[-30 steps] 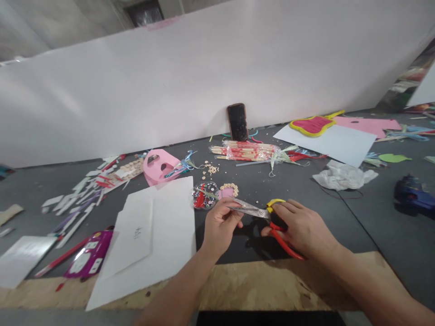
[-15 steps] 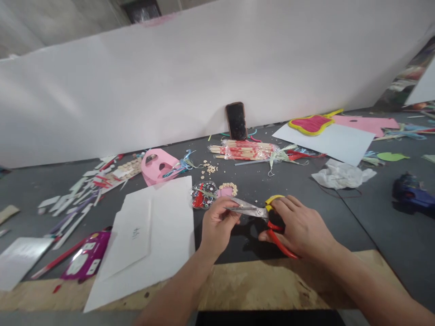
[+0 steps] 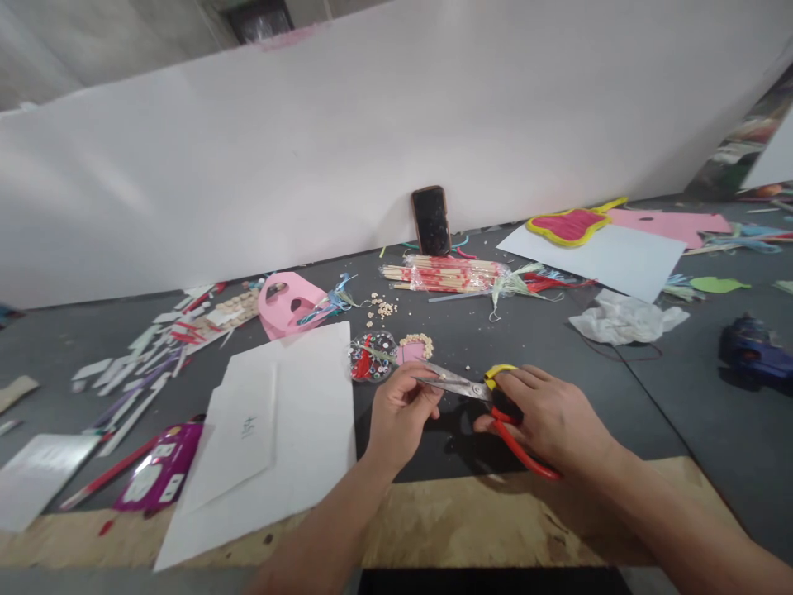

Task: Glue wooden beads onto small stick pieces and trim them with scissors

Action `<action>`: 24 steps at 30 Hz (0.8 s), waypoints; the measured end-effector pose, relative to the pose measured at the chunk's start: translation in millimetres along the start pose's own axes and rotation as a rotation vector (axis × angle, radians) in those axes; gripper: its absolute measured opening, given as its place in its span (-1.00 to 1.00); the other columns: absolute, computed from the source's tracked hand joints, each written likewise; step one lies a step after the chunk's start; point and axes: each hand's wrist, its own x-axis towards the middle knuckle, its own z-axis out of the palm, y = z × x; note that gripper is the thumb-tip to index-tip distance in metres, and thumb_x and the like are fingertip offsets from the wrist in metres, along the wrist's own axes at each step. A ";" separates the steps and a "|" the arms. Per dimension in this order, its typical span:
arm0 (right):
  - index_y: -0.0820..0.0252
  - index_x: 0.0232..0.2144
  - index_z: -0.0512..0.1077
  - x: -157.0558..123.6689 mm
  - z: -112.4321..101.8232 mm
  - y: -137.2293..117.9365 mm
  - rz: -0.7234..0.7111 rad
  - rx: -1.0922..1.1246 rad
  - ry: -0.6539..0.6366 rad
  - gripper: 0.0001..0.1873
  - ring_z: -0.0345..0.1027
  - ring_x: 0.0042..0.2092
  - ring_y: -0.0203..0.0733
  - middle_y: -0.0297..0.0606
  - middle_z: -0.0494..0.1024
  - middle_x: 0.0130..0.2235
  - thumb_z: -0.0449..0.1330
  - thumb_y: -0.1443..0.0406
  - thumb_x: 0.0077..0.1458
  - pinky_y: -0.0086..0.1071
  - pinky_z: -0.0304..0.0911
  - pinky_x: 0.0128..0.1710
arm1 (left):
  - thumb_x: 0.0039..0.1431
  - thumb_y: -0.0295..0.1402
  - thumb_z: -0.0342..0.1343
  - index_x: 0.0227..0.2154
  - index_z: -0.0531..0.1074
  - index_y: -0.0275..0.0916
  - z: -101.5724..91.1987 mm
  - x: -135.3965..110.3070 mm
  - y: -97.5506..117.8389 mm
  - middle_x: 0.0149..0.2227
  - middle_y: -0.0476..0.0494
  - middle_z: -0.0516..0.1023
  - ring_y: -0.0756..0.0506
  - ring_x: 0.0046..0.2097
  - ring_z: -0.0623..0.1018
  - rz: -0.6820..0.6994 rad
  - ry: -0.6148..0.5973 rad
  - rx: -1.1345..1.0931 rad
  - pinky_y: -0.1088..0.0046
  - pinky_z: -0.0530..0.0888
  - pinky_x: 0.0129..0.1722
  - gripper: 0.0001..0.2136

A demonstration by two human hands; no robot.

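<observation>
The scissors [image 3: 458, 383] are hanging just above the dark tabletop [image 3: 681, 430] between my hands. My right hand [image 3: 551, 417] is gripping the smooth red and yellow loop handles with its fingers closed, while the fingers of my left hand [image 3: 400, 413] are pinching narrowly at the tips of the grey metal blades; I cannot tell whether anything is caught there. Just beyond the blades a round clear dish of beads [image 3: 373, 355] is sitting, flat white paper sheets [image 3: 297, 413] are lying to the left, and a crumpled white bag [image 3: 625, 318] is lying well off to the right.
</observation>
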 end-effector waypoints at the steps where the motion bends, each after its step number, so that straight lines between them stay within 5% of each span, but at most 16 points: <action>1: 0.20 -0.36 0.37 -0.7 0.0 -0.2 -0.003 -0.001 -0.006 -0.62 0.42 -0.30 -0.08 -0.18 0.54 -0.37 0.07 0.00 0.11 -0.32 0.24 -0.41 | 0.05 -0.32 0.18 -0.49 0.44 -0.28 0.0 -0.4 0.7 -0.31 -0.03 0.42 0.13 -0.60 0.39 -0.004 -0.002 0.006 0.55 0.37 -0.60 -0.87; 19: 0.20 -0.25 0.33 4.7 -5.8 -7.4 0.088 -0.038 -0.029 -0.53 0.38 -0.18 -0.01 -0.15 0.52 -0.23 0.13 -0.06 -0.02 -0.28 0.26 -0.41 | 0.04 -0.34 0.20 -0.49 0.48 -0.26 -1.6 -0.7 -1.4 -0.37 -0.02 0.43 0.12 -0.60 0.42 0.081 -0.002 -0.038 0.58 0.39 -0.61 -0.89; 24: 0.21 -0.31 0.37 4.4 -2.0 -3.7 0.035 -0.027 0.057 -0.59 0.40 -0.23 -0.05 -0.13 0.55 -0.27 0.12 -0.02 0.04 -0.29 0.26 -0.40 | 0.06 -0.35 0.19 -0.49 0.49 -0.25 -2.0 0.2 -0.3 -0.36 0.00 0.43 0.14 -0.62 0.40 0.047 -0.044 -0.033 0.58 0.35 -0.62 -0.90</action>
